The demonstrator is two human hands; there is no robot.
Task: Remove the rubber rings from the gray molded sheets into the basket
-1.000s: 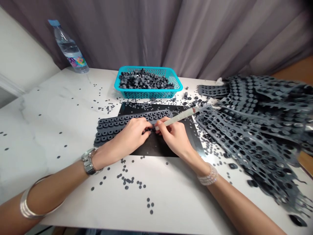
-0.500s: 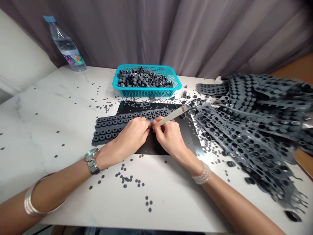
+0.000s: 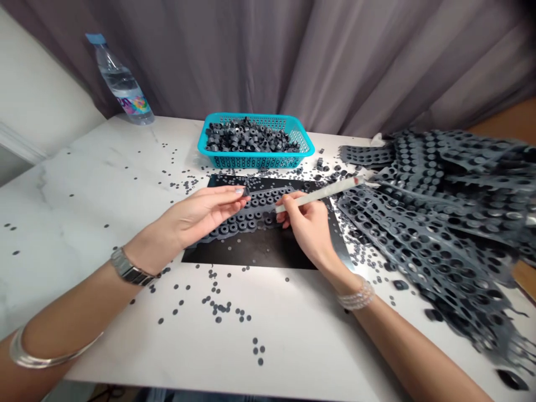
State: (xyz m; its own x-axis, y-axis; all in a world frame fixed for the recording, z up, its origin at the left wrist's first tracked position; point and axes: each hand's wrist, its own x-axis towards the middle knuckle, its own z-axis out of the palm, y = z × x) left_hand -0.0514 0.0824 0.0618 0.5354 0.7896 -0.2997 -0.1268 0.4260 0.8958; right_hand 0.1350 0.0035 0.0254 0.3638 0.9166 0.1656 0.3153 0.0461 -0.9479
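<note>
Left hand [image 3: 195,218] is raised off the work, thumb and forefinger pinching a small dark rubber piece [image 3: 245,191]; right hand [image 3: 307,231] grips a slim pale stick [image 3: 320,195] between thumb and fingers, the stick's lower end just beside a moulded rubber strip [image 3: 251,215]. This strip lies angled across a black mat [image 3: 251,254], its rings facing up; small dark rubber discs [image 3: 218,307] lie scattered over a white marble table [image 3: 84,234]. Beyond the mat stands a turquoise perforated basket [image 3: 255,162] heaped with grey rubber rings [image 3: 251,137] (too jumbled to count); to the right lies a heap of punched rubber sheets [image 3: 422,223], full of round holes.
</note>
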